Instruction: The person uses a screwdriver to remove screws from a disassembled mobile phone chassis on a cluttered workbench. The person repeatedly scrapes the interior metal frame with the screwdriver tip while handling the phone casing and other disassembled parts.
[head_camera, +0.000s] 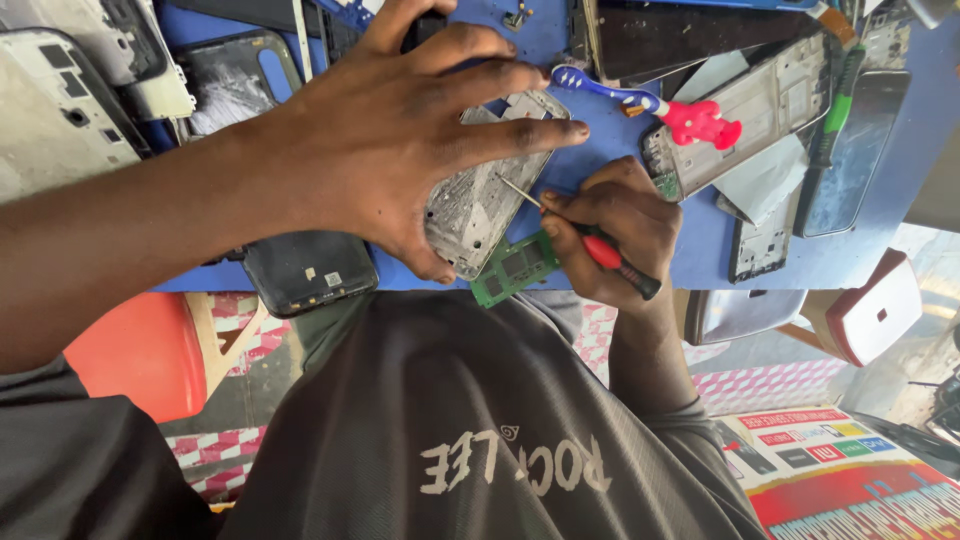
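In the middle of the frame, left hand (400, 130) spread wide over the phone frame (480, 195), right hand (610, 235) gripping a red screwdriver (600, 250) beside a green circuit board (515, 268) on the blue desk (700, 240)

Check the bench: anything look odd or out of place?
Yes: a blue-and-pink toothbrush lies among the phone frames, and a green circuit board juts over the table edge beside the right hand.

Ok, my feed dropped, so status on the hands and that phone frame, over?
Left hand spread flat on the phone frame. Right hand shut on screwdriver, tip at frame. Green circuit board beside it.
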